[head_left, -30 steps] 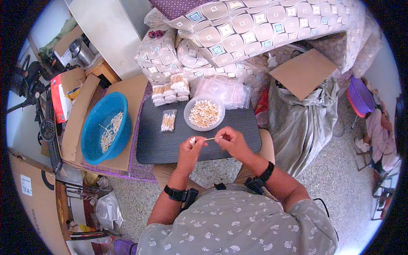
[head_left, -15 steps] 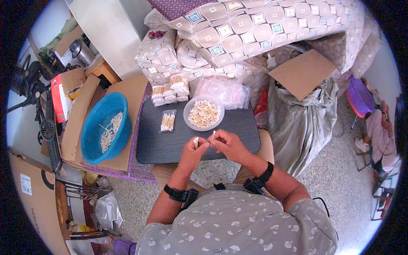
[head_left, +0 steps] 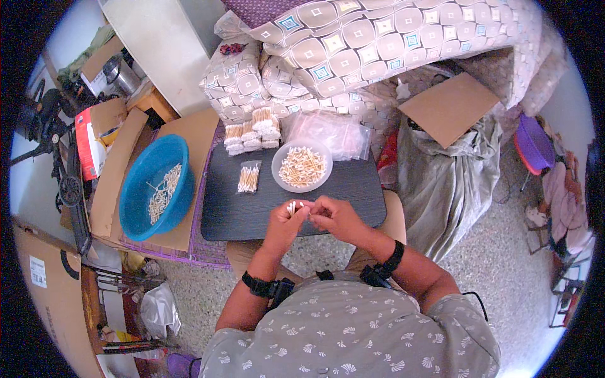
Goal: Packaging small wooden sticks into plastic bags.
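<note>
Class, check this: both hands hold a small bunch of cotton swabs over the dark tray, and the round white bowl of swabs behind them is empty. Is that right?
Not quite. In the head view the white bowl is full of cotton swabs, not empty. The rest stands: the left hand and right hand hold a small bunch over the dark tray.

Soft, even daylight fills the scene, brightest at the upper left of the frame, with only faint shadows and no harsh glare. Focus is sharp in the centre; fisheye distortion bends edges toward the black circular rim.
</note>
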